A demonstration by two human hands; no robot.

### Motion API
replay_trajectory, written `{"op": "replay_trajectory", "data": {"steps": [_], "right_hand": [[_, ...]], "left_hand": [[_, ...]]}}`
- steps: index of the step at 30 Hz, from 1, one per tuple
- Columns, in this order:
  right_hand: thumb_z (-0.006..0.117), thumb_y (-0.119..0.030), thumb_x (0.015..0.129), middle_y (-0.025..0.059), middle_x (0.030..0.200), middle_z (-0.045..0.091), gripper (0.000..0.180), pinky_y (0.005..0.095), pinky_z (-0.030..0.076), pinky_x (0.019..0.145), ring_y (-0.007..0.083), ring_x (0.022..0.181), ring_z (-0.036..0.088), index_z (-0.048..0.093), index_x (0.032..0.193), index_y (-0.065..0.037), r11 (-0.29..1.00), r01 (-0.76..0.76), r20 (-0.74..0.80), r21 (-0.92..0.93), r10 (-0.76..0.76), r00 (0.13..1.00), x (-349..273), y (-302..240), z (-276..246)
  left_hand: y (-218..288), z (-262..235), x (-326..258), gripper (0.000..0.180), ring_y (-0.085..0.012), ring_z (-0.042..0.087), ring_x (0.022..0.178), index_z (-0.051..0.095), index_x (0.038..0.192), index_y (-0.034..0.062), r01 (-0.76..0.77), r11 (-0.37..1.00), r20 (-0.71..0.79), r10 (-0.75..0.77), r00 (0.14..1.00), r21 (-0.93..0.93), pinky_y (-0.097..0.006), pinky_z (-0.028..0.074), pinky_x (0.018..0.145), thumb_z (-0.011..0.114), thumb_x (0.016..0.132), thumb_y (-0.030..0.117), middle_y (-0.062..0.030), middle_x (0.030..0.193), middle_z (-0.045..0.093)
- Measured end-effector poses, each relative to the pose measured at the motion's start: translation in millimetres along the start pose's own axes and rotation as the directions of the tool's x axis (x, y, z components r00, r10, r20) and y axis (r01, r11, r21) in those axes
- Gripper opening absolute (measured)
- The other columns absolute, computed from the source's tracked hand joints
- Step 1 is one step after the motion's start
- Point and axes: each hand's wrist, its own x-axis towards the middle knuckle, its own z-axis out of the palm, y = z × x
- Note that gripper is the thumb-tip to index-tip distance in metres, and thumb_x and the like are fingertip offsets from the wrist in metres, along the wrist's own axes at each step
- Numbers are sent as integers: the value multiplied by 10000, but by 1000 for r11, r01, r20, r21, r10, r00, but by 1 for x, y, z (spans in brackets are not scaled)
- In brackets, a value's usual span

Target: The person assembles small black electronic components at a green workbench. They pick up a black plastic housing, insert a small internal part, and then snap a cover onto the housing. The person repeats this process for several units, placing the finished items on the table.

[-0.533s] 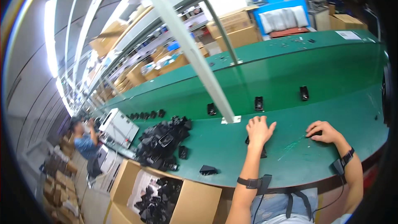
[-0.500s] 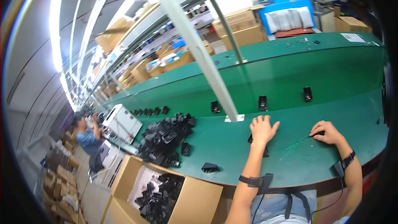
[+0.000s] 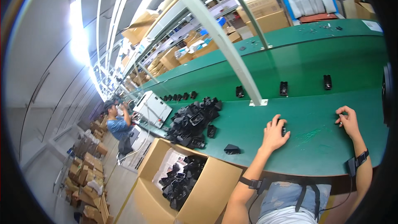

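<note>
My left hand (image 3: pixel 275 135) is closed around a small black plastic part (image 3: pixel 284 130) on the green workbench (image 3: pixel 290 161). Most of that part lies hidden under the palm and fingers. To the right, my right hand (image 3: pixel 348 121) hovers at the bench with its fingers curled together; whatever is pinched there is too small to make out. Between the two hands, bright green scratch marks or shavings (image 3: pixel 309 135) show on the bench top. A lone black part (image 3: pixel 232 149) rests left of my left hand, and another (image 3: pixel 212 131) lies beside a big heap of black parts (image 3: pixel 195 118).
An open cardboard box (image 3: pixel 211 186) of black parts stands at the bench's front left. A slanting metal post (image 3: pixel 232 49) rises from the bench. Beyond it, black housings (image 3: pixel 283 88) sit spaced apart in a row. A person (image 3: pixel 118 126) works beside a white machine (image 3: pixel 151 108).
The view has swung, shifting the scene right and up. Against the bench, my left hand has come nearer to me. The dark object visible in my right fingers before no longer shows.
</note>
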Motion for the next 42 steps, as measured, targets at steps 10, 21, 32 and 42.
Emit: {"op": "replay_trajectory", "data": {"steps": [10,21,32,42], "right_hand": [[554,13,842,83,1097,627,77,204,494,636,87,789,626,547,878,-55,996,21,-5,86,-21,1000,-4,-34,15],[691,-12,815,57,976,660,156,245,529,773,95,838,646,633,959,-18,975,22,-41,219,-13,999,16,-21,65],[690,35,810,50,1044,629,101,239,509,773,96,843,613,657,892,-16,983,30,-37,179,-24,999,11,-25,56],[670,-2,849,47,1009,636,87,233,502,734,81,817,589,695,933,3,990,25,-17,138,-22,1000,7,-34,64]], "left_hand": [[38,43,39,350,-424,537,1037,537,1101,26,-222,911,-102,199,975,-348,-473,457,925,570,761,106,-193,1218,510],[103,98,64,409,-439,488,1128,525,1164,29,-237,908,-88,220,972,-345,-531,454,938,586,762,70,-193,1291,461],[92,103,83,377,-442,398,1300,542,1150,24,-332,870,-196,277,941,-364,-534,355,1069,564,774,50,-215,1316,470],[95,85,76,354,-387,475,1208,534,1144,-4,-326,798,-242,231,942,-506,-476,387,1013,556,792,33,-195,1225,527]]}}
